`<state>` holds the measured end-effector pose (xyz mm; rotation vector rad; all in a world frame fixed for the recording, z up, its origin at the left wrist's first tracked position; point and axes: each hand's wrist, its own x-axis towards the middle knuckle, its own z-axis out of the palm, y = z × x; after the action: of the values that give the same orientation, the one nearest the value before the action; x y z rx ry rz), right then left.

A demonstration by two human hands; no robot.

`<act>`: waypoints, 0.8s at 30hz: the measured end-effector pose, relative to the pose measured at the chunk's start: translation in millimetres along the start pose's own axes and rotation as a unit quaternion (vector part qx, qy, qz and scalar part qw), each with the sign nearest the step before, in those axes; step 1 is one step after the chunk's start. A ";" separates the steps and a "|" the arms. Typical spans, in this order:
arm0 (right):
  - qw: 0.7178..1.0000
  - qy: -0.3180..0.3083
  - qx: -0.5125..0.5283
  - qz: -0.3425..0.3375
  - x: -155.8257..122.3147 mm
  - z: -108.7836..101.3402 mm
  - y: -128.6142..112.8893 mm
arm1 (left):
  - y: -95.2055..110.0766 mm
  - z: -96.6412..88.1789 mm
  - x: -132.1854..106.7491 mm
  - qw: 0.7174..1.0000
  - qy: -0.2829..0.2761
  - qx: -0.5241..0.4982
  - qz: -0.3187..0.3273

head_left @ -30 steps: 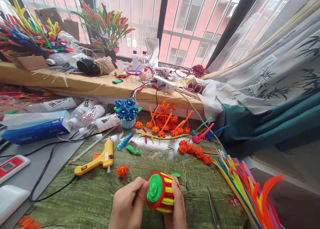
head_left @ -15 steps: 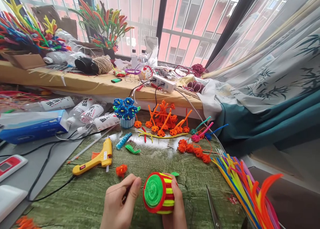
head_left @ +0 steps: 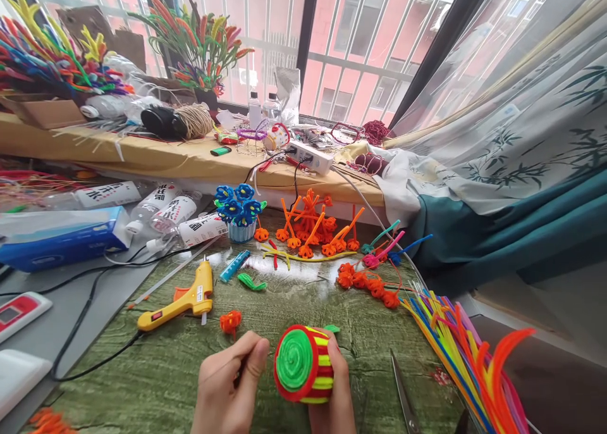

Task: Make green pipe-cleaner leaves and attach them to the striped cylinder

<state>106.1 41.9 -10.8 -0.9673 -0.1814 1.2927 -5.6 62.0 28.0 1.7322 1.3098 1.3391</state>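
My right hand is wrapped around a small pot made of pipe cleaners, with red and yellow stripes and a red rim. Its round green spiral end is tilted towards me. Just left of the pot, my left hand is closed, thumb against the bent forefinger; whatever is inside, if anything, stays hidden. An orange pipe-cleaner flower lies just beyond the left hand. A green piece shows behind the pot. Scissors lie to the right of my right hand.
A yellow glue gun with a cord lies at left. Beyond are a blue flower pot, several orange flowers and plastic bottles. Pipe cleaners are bundled at right. A power strip sits on the sill.
The pot and my right hand have shifted very slightly to the right. My left hand keeps nearly the same place and closed shape.
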 end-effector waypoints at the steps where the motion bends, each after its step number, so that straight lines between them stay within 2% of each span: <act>1: 1.000 -0.002 0.001 -0.001 -0.1 0.3 0.1 | -0.9 -1.3 0.7 1.000 -0.002 0.003 0.004; 10: 1.000 -0.013 -0.010 -0.004 -3.2 3.1 -2.5 | -0.5 -6.2 4.1 0.998 -0.019 0.030 0.043; 16: 1.000 0.002 -0.007 0.001 -3.0 2.5 -3.2 | -3.1 -7.2 2.5 0.999 -0.009 0.040 0.014; 20: 1.000 0.025 -0.008 0.011 -1.1 -1.0 -2.3 | -7.9 -8.4 4.2 0.998 -0.056 0.034 -0.021; 24: 1.000 0.019 -0.017 0.003 0.5 -3.5 -3.8 | -7.6 -9.6 5.3 0.993 -0.100 0.027 -0.058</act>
<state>111.1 40.8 -10.6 -1.0213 -0.1708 1.2798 -17.2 68.5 26.5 1.7480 1.3206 1.0449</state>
